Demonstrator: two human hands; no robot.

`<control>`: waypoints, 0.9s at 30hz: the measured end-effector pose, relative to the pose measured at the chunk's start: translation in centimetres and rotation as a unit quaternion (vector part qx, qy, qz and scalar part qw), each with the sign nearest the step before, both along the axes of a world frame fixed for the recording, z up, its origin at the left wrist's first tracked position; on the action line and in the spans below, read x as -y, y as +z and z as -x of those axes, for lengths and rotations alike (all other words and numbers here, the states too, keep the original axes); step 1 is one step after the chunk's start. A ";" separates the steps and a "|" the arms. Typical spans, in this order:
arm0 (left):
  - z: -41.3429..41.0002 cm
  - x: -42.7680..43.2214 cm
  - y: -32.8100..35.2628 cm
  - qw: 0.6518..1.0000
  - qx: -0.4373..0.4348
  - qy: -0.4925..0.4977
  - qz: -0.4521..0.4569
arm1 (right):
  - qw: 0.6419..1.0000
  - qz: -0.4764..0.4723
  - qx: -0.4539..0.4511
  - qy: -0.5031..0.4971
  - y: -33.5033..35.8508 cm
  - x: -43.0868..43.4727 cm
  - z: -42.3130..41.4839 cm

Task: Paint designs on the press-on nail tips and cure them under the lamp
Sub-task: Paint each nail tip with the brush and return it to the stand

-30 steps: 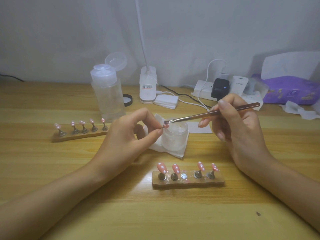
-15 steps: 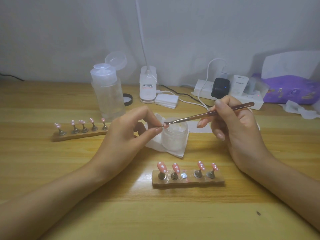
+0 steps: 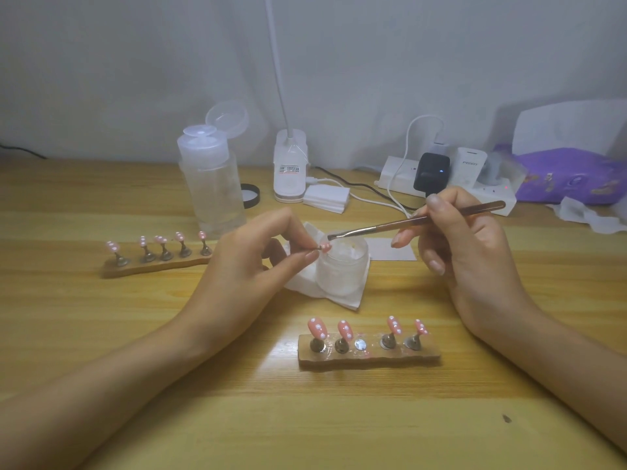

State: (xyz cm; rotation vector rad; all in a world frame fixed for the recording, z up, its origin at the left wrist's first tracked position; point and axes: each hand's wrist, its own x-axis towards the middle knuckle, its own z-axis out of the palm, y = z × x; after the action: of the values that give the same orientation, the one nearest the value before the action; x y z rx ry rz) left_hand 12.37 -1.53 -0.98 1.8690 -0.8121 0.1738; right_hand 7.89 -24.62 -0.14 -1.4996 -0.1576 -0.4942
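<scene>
My left hand (image 3: pixel 251 266) pinches a small pink nail tip (image 3: pixel 325 246) on its stand between thumb and forefinger, just over a frosted jar (image 3: pixel 342 269). My right hand (image 3: pixel 468 252) grips a thin rose-gold brush (image 3: pixel 417 220); its bristle end hovers over the jar's rim, a little above and right of the held tip. A wooden holder (image 3: pixel 369 356) near me carries several pink dotted tips and one bare metal seat. A second holder (image 3: pixel 156 262) with several dotted tips lies at the left.
A clear pump bottle (image 3: pixel 212 184) with its lid flipped up stands behind the left holder. A white lamp base (image 3: pixel 290 171), a stack of white pads (image 3: pixel 325 198), a power strip (image 3: pixel 448 184) with plugs and cables, and a purple wipes pack (image 3: pixel 570 174) line the back.
The brush tip has lifted off the held nail tip and drawn slightly right, over the jar. My right hand has shifted a little leftward; my left hand stays put.
</scene>
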 end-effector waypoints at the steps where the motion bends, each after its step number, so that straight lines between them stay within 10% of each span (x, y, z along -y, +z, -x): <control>1: 0.0 0.0 0.0 1.000 0.001 0.002 -0.001 | 1.000 -0.002 0.011 0.010 0.0 0.0 0.0; 27: 0.2 0.1 0.1 1.000 -0.026 0.017 -0.003 | 0.998 0.043 0.045 0.002 -0.2 -0.2 0.2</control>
State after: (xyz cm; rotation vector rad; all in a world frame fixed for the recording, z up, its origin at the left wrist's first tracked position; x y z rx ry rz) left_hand 12.17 -1.59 -0.86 1.8855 -0.7464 0.1444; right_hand 7.68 -24.42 -0.31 -1.5613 -0.2548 -0.5587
